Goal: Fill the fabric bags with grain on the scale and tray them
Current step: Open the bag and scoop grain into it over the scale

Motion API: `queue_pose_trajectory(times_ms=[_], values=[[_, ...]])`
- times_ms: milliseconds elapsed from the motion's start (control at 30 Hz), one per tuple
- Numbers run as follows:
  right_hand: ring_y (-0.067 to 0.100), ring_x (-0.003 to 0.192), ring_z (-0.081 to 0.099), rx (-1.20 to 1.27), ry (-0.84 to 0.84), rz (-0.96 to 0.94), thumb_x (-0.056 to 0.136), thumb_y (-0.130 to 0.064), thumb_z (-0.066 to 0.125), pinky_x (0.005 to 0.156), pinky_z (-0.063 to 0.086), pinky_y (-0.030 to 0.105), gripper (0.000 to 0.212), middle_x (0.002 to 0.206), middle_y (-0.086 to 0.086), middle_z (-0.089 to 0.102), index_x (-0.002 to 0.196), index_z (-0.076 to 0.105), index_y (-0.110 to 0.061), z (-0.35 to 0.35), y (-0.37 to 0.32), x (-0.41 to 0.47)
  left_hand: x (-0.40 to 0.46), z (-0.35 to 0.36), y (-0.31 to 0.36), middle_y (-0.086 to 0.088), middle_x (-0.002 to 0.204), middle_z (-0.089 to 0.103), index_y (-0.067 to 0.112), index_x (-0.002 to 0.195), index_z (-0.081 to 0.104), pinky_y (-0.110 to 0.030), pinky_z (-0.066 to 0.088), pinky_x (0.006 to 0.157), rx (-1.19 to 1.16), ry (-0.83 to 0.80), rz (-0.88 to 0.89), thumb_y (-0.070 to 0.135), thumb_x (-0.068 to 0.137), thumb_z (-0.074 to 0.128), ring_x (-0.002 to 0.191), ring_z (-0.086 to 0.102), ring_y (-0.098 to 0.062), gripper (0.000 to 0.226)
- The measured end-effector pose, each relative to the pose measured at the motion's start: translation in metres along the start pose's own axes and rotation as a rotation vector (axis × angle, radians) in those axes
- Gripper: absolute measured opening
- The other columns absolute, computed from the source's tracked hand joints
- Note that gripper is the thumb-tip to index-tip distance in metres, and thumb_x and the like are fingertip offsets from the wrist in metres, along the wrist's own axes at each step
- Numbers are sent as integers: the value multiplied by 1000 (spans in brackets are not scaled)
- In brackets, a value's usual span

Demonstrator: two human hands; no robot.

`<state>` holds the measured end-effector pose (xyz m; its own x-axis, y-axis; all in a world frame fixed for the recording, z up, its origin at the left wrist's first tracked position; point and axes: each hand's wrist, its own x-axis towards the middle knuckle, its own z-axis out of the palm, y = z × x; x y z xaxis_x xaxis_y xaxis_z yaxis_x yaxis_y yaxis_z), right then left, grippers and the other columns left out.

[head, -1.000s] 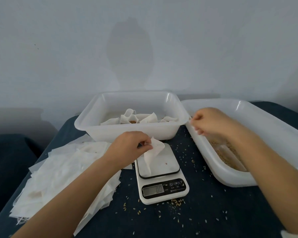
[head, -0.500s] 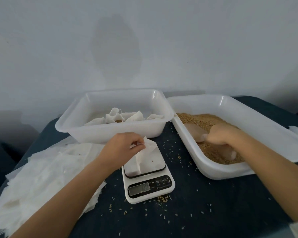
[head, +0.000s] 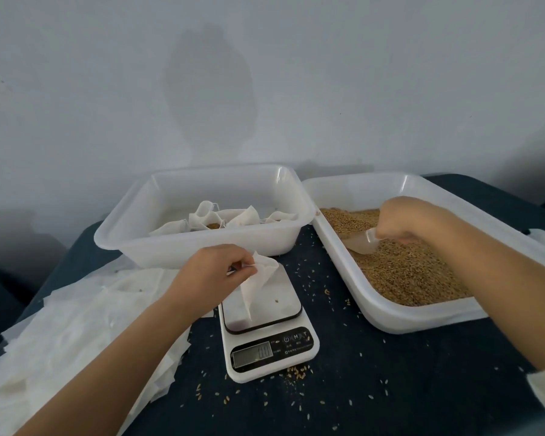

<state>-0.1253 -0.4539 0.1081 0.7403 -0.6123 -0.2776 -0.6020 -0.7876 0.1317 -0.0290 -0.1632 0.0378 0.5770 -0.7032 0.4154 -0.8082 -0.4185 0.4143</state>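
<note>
Bag, white fabric, centre frame: mouth pinched up by left hand, lower end resting on scale, which reads zero. Scoop, clear plastic, right of frame: clenched in right hand, dipped in grain in right bin. Filled bags in rear tray. Risk: narrow, limp mouth; an overfull scoop would likely spill more onto desk.
</note>
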Motion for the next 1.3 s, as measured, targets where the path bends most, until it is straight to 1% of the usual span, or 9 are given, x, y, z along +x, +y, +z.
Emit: queue_pose_trajectory(times_ms=[133,200,367,500,733,900,1067,1200,1300], values=[[16,60,49,119,85,-8,96,-35,52,55,40,25,38,70,4,52,71,55,-6,16,-16,24,1,3,2,21,65,54,18,77,68,-14,43,64,-23,3,16,23,83,68,69,54,1,7],[15,62,51,182,111,3,96,-32,52,55,41,24,34,72,3,53,78,59,-5,23,-24,37,1,3,1,22,65,53,19,77,67,-12,42,63,-28,5,16,23,83,68,72,54,2,7],[23,81,63,306,130,-19,91,-24,58,82,53,35,25,85,9,63,87,68,-1,36,-35,53,-2,2,-1,22,65,54,20,76,67,-16,43,64,-44,18,-3,23,83,68,74,54,-2,8],[16,61,54,334,220,24,98,-21,49,57,45,26,34,70,4,54,66,47,-11,45,-23,59,-3,2,-4,15,70,60,16,80,69,-17,44,67,-72,30,-38,22,83,68,70,55,-3,6],[16,53,44,388,286,-28,95,-47,49,51,37,27,46,63,2,48,65,48,-12,40,10,53,-4,3,-1,17,72,60,18,82,69,-16,45,69,-82,23,-53,21,84,67,72,56,-1,4],[15,54,46,323,272,-49,93,-54,50,52,35,27,51,64,2,50,68,54,-9,45,28,45,-4,5,4,17,72,59,18,82,69,-14,43,70,-79,18,-46,21,85,66,72,55,-1,5],[17,63,57,427,337,-75,91,-58,48,58,43,28,50,77,5,64,89,65,-11,57,37,38,-1,3,5,5,75,60,11,76,68,-11,41,67,-99,42,0,12,82,69,69,53,-8,6],[17,56,55,509,383,-126,91,-55,51,56,45,29,48,77,6,66,98,67,-9,61,42,31,-2,0,0,7,76,62,14,77,68,-14,42,68,-87,57,-19,12,81,69,71,55,-7,5],[3,56,54,537,418,-184,92,-44,55,49,40,19,33,82,-8,63,108,66,-18,57,45,24,-2,-4,-3,12,79,63,14,79,70,-11,41,70,-63,45,-10,15,83,68,77,55,-3,4]])
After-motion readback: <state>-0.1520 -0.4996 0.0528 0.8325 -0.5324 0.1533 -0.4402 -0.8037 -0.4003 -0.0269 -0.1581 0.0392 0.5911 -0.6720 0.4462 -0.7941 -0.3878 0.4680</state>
